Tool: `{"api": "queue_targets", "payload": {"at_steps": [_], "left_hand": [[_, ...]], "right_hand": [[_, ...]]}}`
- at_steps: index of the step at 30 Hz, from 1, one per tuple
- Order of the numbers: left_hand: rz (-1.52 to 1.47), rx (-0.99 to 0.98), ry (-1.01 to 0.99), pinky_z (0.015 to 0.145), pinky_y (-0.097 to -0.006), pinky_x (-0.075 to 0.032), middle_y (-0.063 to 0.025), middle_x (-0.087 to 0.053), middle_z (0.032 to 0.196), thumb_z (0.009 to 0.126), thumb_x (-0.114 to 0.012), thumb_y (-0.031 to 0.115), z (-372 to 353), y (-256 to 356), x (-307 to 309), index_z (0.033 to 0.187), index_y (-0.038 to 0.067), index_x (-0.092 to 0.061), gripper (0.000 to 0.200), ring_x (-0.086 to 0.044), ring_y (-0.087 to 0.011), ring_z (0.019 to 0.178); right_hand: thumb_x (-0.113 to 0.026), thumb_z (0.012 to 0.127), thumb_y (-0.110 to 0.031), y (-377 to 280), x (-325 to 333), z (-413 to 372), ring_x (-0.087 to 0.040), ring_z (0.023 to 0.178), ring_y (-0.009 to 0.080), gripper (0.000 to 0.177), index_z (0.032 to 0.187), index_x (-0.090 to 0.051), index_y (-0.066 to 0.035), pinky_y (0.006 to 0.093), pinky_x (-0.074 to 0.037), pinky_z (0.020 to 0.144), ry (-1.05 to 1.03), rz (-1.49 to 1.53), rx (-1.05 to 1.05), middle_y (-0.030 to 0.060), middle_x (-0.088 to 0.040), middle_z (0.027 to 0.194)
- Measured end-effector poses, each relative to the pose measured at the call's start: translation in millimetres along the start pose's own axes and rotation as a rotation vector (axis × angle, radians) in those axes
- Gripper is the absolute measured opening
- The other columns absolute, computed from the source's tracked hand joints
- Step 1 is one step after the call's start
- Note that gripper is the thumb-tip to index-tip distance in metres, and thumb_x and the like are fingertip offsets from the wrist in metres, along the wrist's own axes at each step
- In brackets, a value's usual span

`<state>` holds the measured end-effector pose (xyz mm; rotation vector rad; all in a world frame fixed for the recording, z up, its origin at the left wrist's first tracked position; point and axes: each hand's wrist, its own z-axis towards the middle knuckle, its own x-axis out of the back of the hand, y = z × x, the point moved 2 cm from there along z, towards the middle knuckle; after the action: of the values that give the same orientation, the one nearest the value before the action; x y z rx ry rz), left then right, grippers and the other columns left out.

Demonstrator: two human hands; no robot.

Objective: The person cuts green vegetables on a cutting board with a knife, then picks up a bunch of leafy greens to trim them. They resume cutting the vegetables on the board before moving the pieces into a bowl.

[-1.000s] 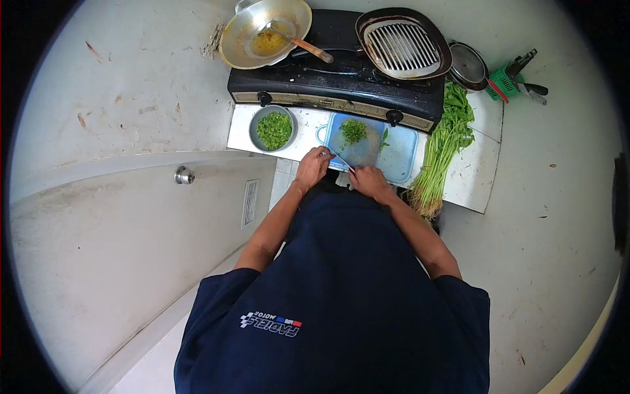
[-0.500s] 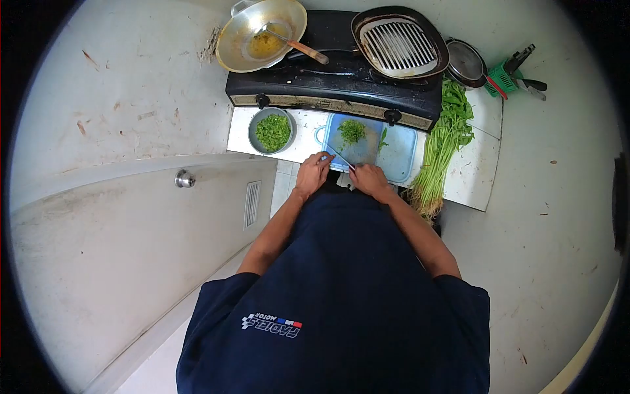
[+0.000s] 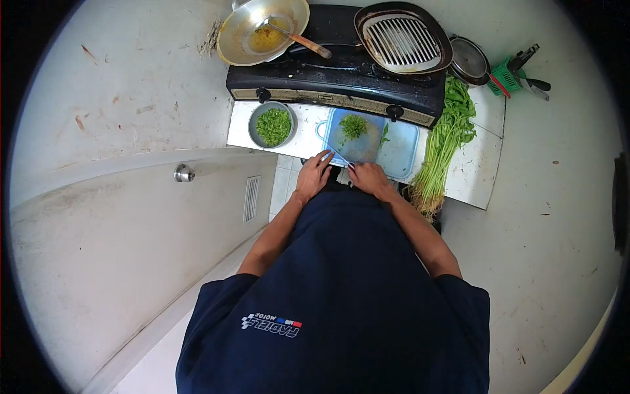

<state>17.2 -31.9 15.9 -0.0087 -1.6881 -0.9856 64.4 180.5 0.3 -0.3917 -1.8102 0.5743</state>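
Note:
In my right hand (image 3: 371, 180) is a knife (image 3: 340, 157), its blade slanting up and left over the near edge of a blue cutting board (image 3: 401, 156). My left hand (image 3: 314, 177) is at the board's near left edge, fingers bent, fingertips right by the knife tip; I cannot tell what they pinch. Farther back on the board lies a small heap of chopped greens (image 3: 354, 126), with a loose green leaf (image 3: 384, 134) to its right. A grey bowl (image 3: 291, 133) of chopped greens (image 3: 272, 127) stands left of the board.
Behind the board is a black stove (image 3: 338, 84) bearing a wok (image 3: 228, 41) with a wooden-handled spatula (image 3: 305, 43) and a grill pan (image 3: 363, 26). Long-stemmed leafy greens (image 3: 441, 151) lie right of the board. A lidded pan (image 3: 470, 59) and green basket (image 3: 502, 79) stand at back right.
The view has shifted slightly, so stove and board sit a little higher. My left fingers look a bit more spread at the board's edge; the knife stays in my right hand.

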Motion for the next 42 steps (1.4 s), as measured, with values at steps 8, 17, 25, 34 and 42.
{"api": "queue_targets", "payload": {"at_steps": [8,17,25,34,42], "left_hand": [[0.022,-0.009,0.018,0.098,-0.0419,-0.051,-0.0121,-0.054,0.144,0.095,-0.064,0.01,-6,-1,-4,0.147,0.012,-0.058,0.052,-0.06,-0.0297,0.103],[0.063,-0.025,0.019,0.099,-0.0426,-0.051,-0.0108,-0.055,0.144,0.095,-0.063,0.009,-7,-1,0,0.145,0.015,-0.06,0.051,-0.061,-0.03,0.105],[0.092,-0.021,-0.004,0.099,-0.0415,-0.052,-0.0097,-0.056,0.144,0.095,-0.063,0.009,-5,-3,-1,0.143,0.015,-0.062,0.049,-0.06,-0.0292,0.105],[0.194,-0.056,0.016,0.101,-0.0462,-0.047,-0.009,-0.055,0.144,0.093,-0.064,0.01,-2,-11,-4,0.145,0.019,-0.061,0.052,-0.057,-0.0316,0.112],[0.169,-0.043,0.009,0.102,-0.0459,-0.047,-0.0101,-0.054,0.143,0.095,-0.065,0.014,4,-14,-4,0.148,0.02,-0.058,0.054,-0.057,-0.0315,0.113]], "right_hand": [[-0.054,0.102,-0.036,4,-9,0,-0.073,0.076,0.0436,0.044,0.089,-0.074,0.002,0.054,-0.059,0.073,-0.058,-0.036,-0.021,0.0264,-0.072,0.08],[-0.054,0.102,-0.035,2,-2,5,-0.072,0.077,0.0434,0.043,0.092,-0.074,0.001,0.0541,-0.058,0.074,-0.029,-0.025,-0.051,0.0245,-0.073,0.082],[-0.056,0.102,-0.035,-1,3,1,-0.073,0.077,0.0425,0.042,0.091,-0.075,0.001,0.0523,-0.059,0.074,-0.062,-0.034,-0.013,0.024,-0.073,0.081],[-0.057,0.101,-0.036,3,-5,3,-0.073,0.077,0.0417,0.042,0.091,-0.074,0.001,0.0528,-0.059,0.074,-0.042,-0.059,-0.033,0.0238,-0.073,0.082],[-0.055,0.102,-0.034,6,-10,9,-0.071,0.07,0.0436,0.043,0.087,-0.072,0.002,0.0527,-0.058,0.069,0.048,-0.013,-0.025,0.0253,-0.07,0.074]]}}
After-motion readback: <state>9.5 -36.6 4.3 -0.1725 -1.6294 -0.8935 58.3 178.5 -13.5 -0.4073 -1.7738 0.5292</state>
